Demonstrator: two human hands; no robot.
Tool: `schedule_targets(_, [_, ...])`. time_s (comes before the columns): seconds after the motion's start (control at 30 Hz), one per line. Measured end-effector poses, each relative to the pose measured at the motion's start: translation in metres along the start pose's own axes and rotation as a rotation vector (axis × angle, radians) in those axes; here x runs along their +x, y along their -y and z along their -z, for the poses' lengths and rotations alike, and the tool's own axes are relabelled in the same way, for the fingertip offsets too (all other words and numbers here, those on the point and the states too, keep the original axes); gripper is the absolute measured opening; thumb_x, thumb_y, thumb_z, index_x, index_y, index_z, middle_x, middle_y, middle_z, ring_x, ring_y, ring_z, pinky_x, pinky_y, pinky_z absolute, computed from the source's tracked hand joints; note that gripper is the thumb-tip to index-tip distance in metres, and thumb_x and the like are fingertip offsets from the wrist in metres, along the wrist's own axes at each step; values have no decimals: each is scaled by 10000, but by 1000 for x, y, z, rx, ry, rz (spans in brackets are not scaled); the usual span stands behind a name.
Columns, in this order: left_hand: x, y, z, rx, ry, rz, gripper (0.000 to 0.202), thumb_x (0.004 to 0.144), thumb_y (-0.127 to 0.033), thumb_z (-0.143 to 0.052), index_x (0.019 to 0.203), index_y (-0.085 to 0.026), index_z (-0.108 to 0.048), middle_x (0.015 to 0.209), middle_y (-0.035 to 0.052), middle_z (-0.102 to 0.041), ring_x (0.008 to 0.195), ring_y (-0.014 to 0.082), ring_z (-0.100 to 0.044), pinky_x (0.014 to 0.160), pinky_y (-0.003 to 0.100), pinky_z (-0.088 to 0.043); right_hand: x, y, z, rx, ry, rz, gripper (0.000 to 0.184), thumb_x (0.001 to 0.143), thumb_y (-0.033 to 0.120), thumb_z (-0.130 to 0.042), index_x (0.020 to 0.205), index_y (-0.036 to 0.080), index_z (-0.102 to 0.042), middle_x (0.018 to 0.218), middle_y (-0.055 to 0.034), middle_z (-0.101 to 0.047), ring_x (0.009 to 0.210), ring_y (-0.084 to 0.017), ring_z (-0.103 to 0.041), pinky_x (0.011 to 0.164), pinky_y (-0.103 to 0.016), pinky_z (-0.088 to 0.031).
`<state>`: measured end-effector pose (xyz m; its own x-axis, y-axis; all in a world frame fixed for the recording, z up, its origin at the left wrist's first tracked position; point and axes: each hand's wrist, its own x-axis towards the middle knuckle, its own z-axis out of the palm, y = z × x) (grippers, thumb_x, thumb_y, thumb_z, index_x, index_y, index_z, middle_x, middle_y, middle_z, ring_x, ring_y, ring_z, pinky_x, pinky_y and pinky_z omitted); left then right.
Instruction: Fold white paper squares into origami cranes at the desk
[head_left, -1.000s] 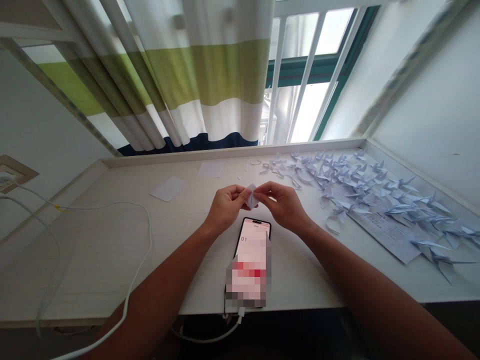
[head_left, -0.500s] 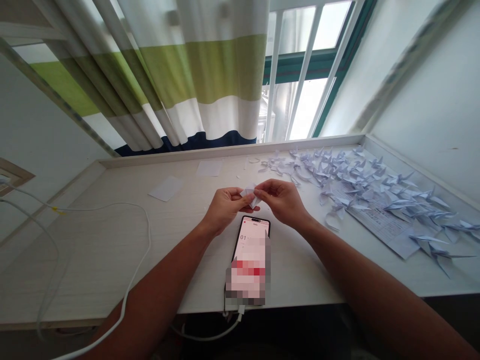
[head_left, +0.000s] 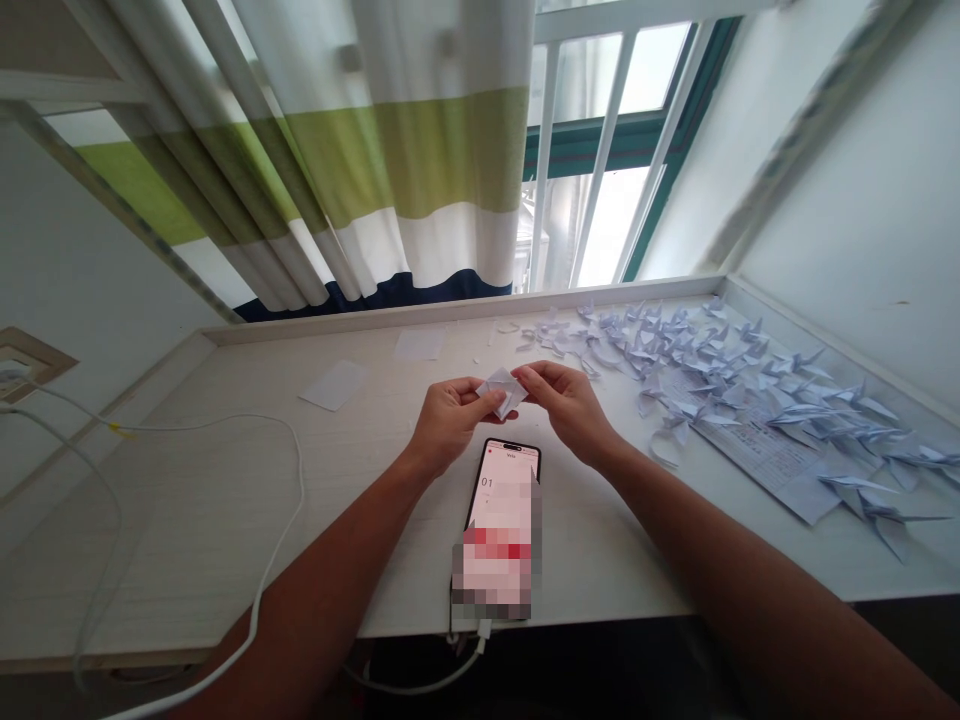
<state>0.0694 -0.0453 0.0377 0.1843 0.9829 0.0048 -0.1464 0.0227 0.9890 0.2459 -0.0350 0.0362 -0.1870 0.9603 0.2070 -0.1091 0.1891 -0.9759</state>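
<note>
A small folded piece of pale paper (head_left: 502, 389) is pinched between both hands above the middle of the white desk (head_left: 225, 500). My left hand (head_left: 450, 418) grips its left side with thumb and fingers closed. My right hand (head_left: 566, 400) pinches its right edge. A phone (head_left: 499, 525) with a lit screen lies flat on the desk just below the hands, a cable plugged into its near end.
Several folded paper cranes (head_left: 705, 365) cover the right side of the desk, some on a printed sheet (head_left: 757, 450). Two blank paper squares (head_left: 334, 384) lie at the back left. A white charging cable (head_left: 277, 500) loops across the left. Curtains and a window stand behind.
The folded paper has turned and opened a little between the fingers; both hands have stayed almost in place over the phone.
</note>
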Motion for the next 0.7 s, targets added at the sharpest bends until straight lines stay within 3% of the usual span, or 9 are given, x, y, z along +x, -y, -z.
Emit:
schedule_targets(0.13, [0, 1, 0, -12, 25, -2, 378, 735, -430, -882, 892, -104, -772, 777, 89, -786, 740, 233, -768, 788, 384, -617, 0, -3, 1, -51, 42, -16, 444, 828, 598, -756, 821, 156, -721, 778, -57, -745, 710, -175, -682, 716, -334, -574])
schedule_targets(0.4, [-2, 4, -2, -46, 139, 137, 427, 744, -424, -885, 1005, -99, -789, 901, 131, -806, 801, 227, -771, 815, 370, -616, -1, -8, -1, -184, -96, 43, 465, 850, 620, -712, 742, 168, -693, 680, -50, -706, 617, -167, -620, 590, -304, -499])
schedule_targets(0.7, [-2, 3, -6, 10, 52, 46, 449, 727, -485, -880, 934, -98, -784, 783, 121, -788, 701, 215, -746, 697, 341, -603, 0, -7, -2, -161, -100, 53, 423, 885, 577, -681, 788, 166, -701, 746, -53, -714, 683, -173, -626, 655, -310, -505])
